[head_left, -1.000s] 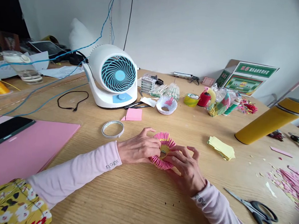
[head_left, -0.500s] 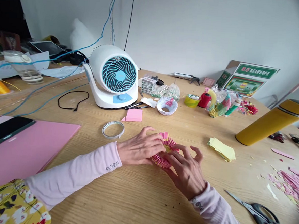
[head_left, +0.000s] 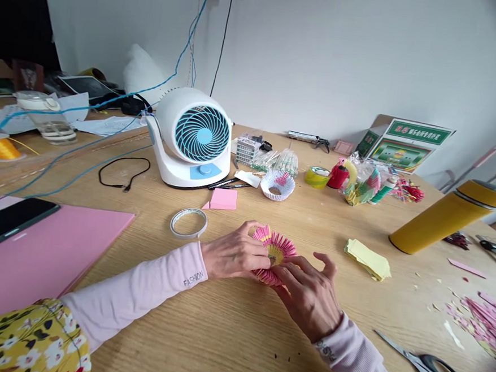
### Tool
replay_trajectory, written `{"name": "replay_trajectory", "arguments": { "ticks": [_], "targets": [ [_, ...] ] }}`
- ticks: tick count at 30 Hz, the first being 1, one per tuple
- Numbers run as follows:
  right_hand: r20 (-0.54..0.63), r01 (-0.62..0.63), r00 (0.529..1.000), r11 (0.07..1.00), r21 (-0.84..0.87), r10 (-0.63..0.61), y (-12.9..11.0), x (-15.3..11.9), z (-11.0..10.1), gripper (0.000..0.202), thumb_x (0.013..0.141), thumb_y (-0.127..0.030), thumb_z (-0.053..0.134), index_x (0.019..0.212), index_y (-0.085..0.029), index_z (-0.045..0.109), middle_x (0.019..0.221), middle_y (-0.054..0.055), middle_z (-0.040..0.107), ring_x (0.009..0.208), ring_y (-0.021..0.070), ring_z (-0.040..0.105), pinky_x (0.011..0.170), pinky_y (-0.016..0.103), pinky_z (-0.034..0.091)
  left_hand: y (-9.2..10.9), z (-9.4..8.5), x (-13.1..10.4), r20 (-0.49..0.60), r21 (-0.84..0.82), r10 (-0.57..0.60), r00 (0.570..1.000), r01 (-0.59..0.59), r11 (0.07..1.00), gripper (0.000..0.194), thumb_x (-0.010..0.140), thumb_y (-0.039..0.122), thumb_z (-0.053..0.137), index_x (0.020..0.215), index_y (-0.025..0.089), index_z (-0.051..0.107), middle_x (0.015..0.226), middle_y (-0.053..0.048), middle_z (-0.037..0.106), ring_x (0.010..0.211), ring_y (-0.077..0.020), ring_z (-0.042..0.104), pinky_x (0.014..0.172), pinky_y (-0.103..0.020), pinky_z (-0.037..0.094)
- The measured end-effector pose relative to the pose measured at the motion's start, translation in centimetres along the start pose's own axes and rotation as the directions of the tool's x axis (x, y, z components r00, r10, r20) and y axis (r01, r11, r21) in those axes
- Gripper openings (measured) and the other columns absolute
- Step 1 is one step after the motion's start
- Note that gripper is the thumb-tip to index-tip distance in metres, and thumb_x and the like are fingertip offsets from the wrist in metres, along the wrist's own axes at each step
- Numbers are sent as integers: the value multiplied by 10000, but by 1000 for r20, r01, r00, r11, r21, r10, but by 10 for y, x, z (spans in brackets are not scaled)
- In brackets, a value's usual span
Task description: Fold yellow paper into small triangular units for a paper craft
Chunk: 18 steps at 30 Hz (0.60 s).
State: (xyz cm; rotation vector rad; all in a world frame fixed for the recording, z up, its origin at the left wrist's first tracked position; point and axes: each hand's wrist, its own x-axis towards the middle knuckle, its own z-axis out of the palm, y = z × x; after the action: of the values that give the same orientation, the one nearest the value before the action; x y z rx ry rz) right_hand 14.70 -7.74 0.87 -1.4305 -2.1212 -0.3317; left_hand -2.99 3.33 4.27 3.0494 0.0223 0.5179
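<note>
While left hand point(head_left: 237, 254) and right hand point(head_left: 311, 287) clasp the pleated ring point(head_left: 281, 247), more yellow shows than before.

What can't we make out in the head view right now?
All in the head view:
Pleated paper ring: left side covered by the left hand, lower right by the right hand.
Ring's underside: hidden by the ring itself and the hands.
Scissors: part of the handles cut off by the bottom edge.
Phone: one end cut off by the left edge.
Tape roll: print inside too small to read.
</note>
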Motion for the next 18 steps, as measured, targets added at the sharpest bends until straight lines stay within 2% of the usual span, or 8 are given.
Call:
{"name": "replay_trajectory", "arguments": {
  "ticks": [7,10,15,18],
  "targets": [
    [-4,26,1000,1000,12,-26,2,2,-1,93,797,-197,629,874,-247,616,754,-23,716,818,169,618,948,439,125,0,3,0,-25,40,10,1000,-9,999,125,853,280,517,801,199,596,731,-3,622,718,-142,560,992,-427,217],
    [-10,40,999,999,0,-40,5,0,1,121,798,-213,638,912,-243,613,804,-23,722,861,174,618,956,439,115,0,5,-1,-16,61,-2,1000,2,998,155,858,308,509,804,186,588,752,-10,628,735,-142,566,995,-435,213],
    [-11,33,999,998,-48,-33,5,-2,1,277,766,-331,672,1015,-236,597,962,25,710,957,218,585,963,457,99,1,2,-2,16,100,-29,999,27,995,215,846,357,522,933,168,576,951,-67,643,948,-191,562,1016,-458,184],
    [-13,13,1000,998,-62,-14,5,-2,1,227,779,-318,655,982,-230,604,928,33,713,946,213,583,970,454,94,1,1,-4,4,94,-40,999,39,995,232,845,346,530,992,170,563,996,-74,641,1038,-199,532,1016,-449,187]
  ]
}}
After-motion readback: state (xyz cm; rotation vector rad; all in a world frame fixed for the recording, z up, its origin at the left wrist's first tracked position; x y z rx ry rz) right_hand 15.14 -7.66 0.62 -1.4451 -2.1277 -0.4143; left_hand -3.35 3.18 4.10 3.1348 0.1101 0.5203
